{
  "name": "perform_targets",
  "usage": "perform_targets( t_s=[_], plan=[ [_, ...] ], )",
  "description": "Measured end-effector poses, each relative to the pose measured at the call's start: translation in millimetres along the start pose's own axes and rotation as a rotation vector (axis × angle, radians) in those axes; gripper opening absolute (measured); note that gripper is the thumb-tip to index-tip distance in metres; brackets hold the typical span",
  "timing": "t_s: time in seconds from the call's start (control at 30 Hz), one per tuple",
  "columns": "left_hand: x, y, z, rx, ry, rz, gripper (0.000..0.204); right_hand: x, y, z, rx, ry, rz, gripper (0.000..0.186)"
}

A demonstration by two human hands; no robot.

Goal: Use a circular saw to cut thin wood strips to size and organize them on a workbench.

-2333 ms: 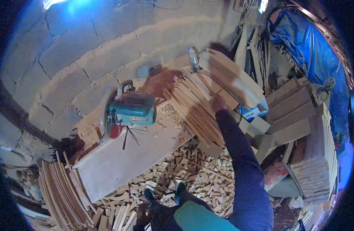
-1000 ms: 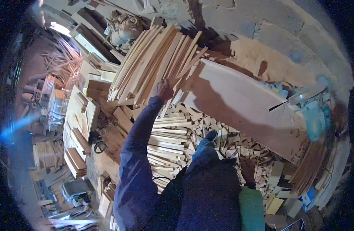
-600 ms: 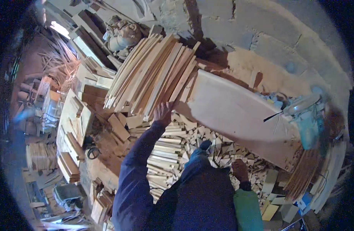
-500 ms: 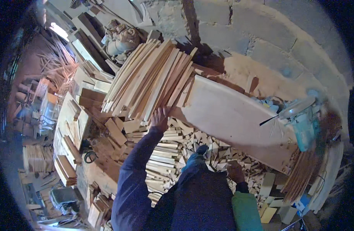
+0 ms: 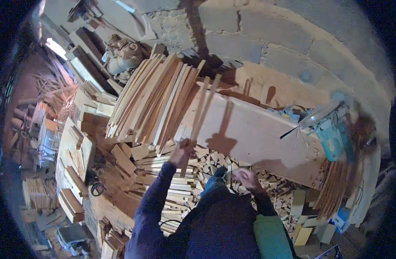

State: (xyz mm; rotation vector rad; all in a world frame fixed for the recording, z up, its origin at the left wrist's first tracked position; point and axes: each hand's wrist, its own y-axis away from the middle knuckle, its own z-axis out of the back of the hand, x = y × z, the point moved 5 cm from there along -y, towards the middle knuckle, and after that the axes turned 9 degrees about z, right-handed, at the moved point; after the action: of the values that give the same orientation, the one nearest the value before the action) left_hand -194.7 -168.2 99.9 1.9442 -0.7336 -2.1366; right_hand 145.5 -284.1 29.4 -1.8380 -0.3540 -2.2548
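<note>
My left hand (image 5: 183, 151) grips two long narrow wooden slats (image 5: 209, 101), raised at an angle above the pale board (image 5: 267, 142) and casting a shadow on it. Just left of them lies a large fanned pile of similar slats (image 5: 146, 95). My right hand (image 5: 247, 178) is lower right, slightly blurred, over a heap of small offcuts (image 5: 273, 190) near the board's front edge, with its fingers loosely apart and nothing visible in them. A teal power saw (image 5: 331, 138) rests at the board's right end.
A block wall (image 5: 280, 52) rises behind. A tilted panel with boards (image 5: 70, 138), a black ring-shaped thing (image 5: 97, 189) and stacked wood (image 5: 40, 193) are at the left. A bundle of thin strips (image 5: 325, 190) and a blue box (image 5: 340, 222) lie at the right, beside cut pieces.
My left hand has lifted two slats away from the pile and moved slightly down. My right hand has come forward and up from beside my body. The view has shifted since the earliest frame.
</note>
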Motion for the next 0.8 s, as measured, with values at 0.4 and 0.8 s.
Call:
perform_targets(
  t_s=[0.4,0.8],
  plan=[
    [-86.5,-16.3,-142.1,0.081,-0.063,-0.383,0.050,233.9,-186.9,88.2,-0.408,-0.272,0.361,0.025],
    [-64.2,-114.8,-142.6,0.001,-0.257,-0.378,0.037,216.4,-161.1,101.0,-0.303,0.139,0.279,0.027]
  ],
)
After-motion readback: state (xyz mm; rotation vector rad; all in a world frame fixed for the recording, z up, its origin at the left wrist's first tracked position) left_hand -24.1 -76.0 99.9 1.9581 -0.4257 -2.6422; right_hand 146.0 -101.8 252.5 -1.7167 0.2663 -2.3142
